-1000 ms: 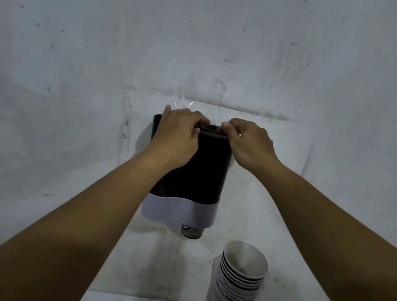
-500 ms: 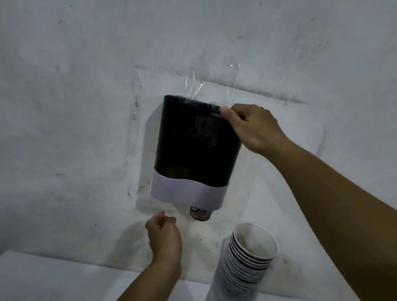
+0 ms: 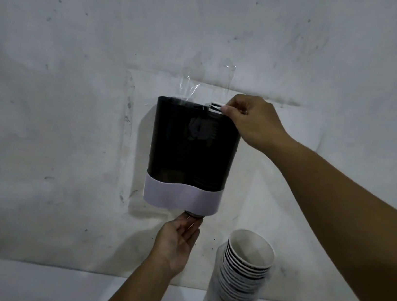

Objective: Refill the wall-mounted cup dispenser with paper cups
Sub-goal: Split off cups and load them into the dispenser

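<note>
The cup dispenser [image 3: 192, 149] hangs on the wall, dark and see-through above a pale lilac band. My right hand [image 3: 252, 121] pinches the rims of paper cups [image 3: 215, 107] that stick up out of its top right opening. My left hand [image 3: 175, 244] is under the dispenser, palm up, fingers touching the cup bottom [image 3: 193, 215] that pokes out of the outlet. A tall stack of paper cups [image 3: 238, 278] in a clear sleeve stands on the white table to the lower right.
A white table [image 3: 45, 287] runs along the bottom, against the grey, scuffed wall [image 3: 74, 82]. Clear tape [image 3: 188, 87] holds the dispenser's top to the wall.
My left hand left the dispenser's top, dropped below it, and now reaches up to the outlet. My right hand stays at the top right, where cup rims now show.
</note>
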